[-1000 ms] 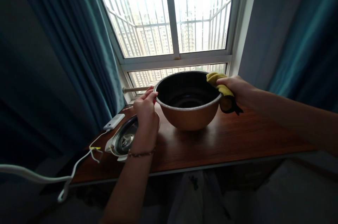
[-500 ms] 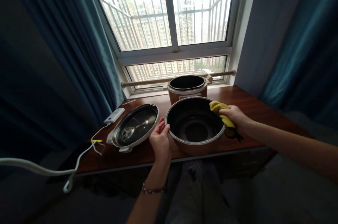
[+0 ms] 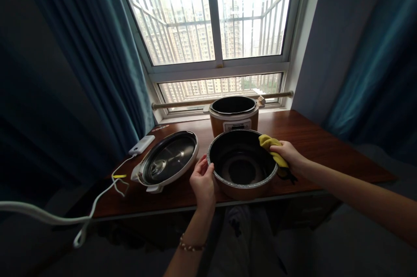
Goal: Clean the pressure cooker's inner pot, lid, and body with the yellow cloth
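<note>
A round dark inner pot [image 3: 243, 185] with a pale metal rim is tilted slightly toward me near the table's front edge. My left hand [image 3: 203, 179] grips its left rim, thumb at the edge and fingers behind the outer wall. On the opposite side, my right hand [image 3: 286, 155] is closed on a yellow cloth [image 3: 271, 143], which lies pressed over the right rim. Behind the pot stands the rice cooker body [image 3: 217, 125], its top uncovered and its dark inside showing. The detached cooker lid [image 3: 172, 159] rests with its inner face up, left of my left hand.
A white power strip [image 3: 141, 145] lies at the table's left, and its white cable [image 3: 42, 212] hangs past the front edge. The wooden table [image 3: 325, 155] stands against a barred window [image 3: 182, 20]. Blue curtains [image 3: 87, 42] hang on both sides.
The whole view has shifted slightly. The pot, with both hands on it, has come a little nearer to me, showing more of the cooker's front panel. Both grips look the same.
</note>
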Tool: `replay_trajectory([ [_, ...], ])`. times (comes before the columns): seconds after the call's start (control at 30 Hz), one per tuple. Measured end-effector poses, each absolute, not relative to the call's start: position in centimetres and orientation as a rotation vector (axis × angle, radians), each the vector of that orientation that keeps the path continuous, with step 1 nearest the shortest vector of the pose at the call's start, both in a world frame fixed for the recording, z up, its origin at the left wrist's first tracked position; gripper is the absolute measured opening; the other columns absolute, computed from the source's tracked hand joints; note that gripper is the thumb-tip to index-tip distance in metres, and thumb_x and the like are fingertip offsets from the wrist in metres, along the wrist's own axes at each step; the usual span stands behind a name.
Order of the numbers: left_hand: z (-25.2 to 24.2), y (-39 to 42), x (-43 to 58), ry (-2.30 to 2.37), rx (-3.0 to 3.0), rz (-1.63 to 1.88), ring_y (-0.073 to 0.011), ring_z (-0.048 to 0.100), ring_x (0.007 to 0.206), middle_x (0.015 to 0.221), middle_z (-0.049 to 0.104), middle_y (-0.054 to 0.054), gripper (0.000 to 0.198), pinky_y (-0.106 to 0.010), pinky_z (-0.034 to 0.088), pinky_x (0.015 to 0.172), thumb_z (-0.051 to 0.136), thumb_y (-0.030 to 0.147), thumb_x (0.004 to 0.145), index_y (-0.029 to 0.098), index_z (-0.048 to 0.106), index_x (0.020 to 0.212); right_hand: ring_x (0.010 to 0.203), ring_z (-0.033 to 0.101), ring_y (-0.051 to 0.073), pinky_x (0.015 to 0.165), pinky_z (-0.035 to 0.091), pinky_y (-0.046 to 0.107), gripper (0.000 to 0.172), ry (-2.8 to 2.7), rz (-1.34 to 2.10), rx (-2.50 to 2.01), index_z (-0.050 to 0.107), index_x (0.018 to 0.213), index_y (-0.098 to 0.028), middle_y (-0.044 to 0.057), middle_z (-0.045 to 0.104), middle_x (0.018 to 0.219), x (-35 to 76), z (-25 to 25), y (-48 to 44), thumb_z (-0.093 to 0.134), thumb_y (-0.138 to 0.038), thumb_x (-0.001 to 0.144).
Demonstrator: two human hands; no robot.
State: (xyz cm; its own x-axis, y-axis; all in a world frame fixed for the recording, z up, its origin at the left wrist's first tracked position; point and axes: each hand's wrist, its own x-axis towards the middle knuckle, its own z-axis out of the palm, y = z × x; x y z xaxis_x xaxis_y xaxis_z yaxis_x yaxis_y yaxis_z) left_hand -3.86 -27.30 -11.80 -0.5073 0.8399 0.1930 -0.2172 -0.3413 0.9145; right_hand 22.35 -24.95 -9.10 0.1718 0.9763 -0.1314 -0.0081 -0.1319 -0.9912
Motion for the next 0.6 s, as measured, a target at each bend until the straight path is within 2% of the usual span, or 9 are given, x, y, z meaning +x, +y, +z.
replay_trajectory([
  [0.6,-13.2,-27.6,-4.2,1.199,0.914,1.904,-0.0202,0.057,0.106,0.117,0.059,-0.01,0.024,-0.034,0.044,0.094,0.066,0.018,0.071,0.014,0.065,0.094,0.057,0.062,0.016,0.053,0.049,0.026,0.023,-1.055,1.191,-1.439,0.055,0.084,-0.016,0.002,0.065,0.067,22.0,-10.8,-23.9,0.064,-0.019,0.062],
])
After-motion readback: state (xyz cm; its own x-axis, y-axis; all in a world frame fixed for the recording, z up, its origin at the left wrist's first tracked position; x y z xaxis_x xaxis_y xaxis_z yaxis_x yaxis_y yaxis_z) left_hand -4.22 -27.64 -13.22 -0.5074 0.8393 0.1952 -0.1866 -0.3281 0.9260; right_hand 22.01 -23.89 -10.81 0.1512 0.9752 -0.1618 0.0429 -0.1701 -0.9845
